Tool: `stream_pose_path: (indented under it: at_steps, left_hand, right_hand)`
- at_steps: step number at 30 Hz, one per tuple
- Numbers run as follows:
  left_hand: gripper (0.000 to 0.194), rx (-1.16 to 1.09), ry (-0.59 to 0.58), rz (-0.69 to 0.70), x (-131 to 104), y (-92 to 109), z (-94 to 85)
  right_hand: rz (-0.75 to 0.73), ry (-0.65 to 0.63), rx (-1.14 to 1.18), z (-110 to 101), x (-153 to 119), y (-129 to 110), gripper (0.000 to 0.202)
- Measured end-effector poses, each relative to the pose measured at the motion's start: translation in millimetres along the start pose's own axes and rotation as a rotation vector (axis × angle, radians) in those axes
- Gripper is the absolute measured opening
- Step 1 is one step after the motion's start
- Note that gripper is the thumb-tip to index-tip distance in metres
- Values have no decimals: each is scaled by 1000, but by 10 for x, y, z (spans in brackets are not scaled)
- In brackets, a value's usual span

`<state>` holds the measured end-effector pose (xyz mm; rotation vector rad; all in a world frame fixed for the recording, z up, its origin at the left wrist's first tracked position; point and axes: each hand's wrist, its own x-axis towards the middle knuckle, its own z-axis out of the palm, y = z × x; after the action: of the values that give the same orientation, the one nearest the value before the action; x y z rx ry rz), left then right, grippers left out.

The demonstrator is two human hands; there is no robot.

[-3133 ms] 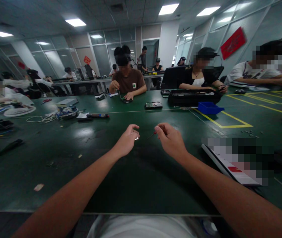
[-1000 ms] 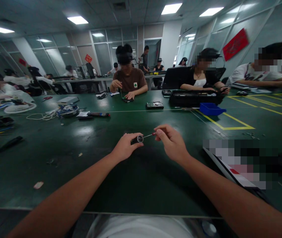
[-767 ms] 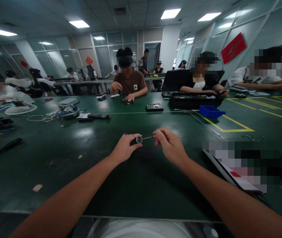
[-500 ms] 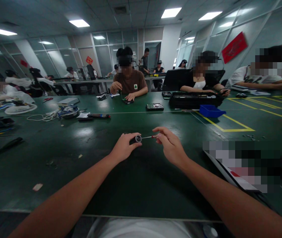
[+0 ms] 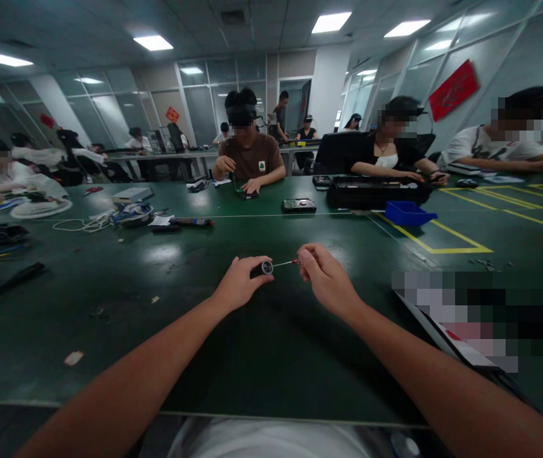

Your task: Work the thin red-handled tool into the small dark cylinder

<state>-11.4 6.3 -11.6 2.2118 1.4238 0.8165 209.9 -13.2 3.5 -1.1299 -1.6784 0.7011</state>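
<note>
My left hand [image 5: 239, 284] is wrapped round a small black cylindrical part [image 5: 262, 268] with a pale ring at its round end, held just above the green table [image 5: 281, 356]. A thin screwdriver [image 5: 283, 263] with a red collar reaches from my right hand [image 5: 325, 275] toward that round end. The fingers of my right hand are closed round its handle, which they mostly hide. The tip meets the part at its rim or inside it; I cannot tell which.
A white-edged flat item [image 5: 436, 327], partly blurred out, lies to the right. Farther off are a blue tray [image 5: 409, 214], a hard drive [image 5: 299, 205] and a dark tool [image 5: 190, 222]. A long black screwdriver [image 5: 18, 278] rests at left. A co-worker [image 5: 255, 156] sits opposite.
The fingers of my right hand have curled in more tightly round the screwdriver handle; before, the index finger was stretched out. My left hand and the black part stay nearly in place.
</note>
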Motion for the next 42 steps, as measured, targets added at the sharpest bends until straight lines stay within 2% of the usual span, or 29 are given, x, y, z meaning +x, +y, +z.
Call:
stream_pose_path:
  at_steps: [4, 8, 12, 14, 17, 21, 26, 35, 42]
  left_hand:
    - [37, -2, -8, -3, -3, 7, -6]
    - [38, -6, -3, 1, -1, 10, -9]
    - [37, -10, 7, -9, 10, 8, 6]
    - [37, -9, 8, 0, 16, 11, 12]
    - [38, 27, -29, 62, 23, 14, 4]
    - [39, 77, -35, 125, 36, -3, -19]
    - [40, 94, -36, 110, 38, -20, -18]
    - [41, 117, 16, 122, 24, -10, -21]
    - [39, 114, 24, 109, 24, 37, -41]
  right_hand:
    - [-12, 10, -26, -8, -12, -18, 32]
    - [10, 62, 84, -2, -23, -57, 21]
    - [33, 74, 233, 41, 5, -62, 25]
    - [77, 80, 315, 68, 33, -15, 30]
    - [209, 170, 445, 81, 86, 97, 33]
    - [355, 129, 583, 44, 142, 188, 30]
    - [260, 234, 511, 50, 130, 135, 28]
    - [59, 131, 218, 57, 33, -17, 29]
    - [46, 129, 197, 70, 26, -16, 26]
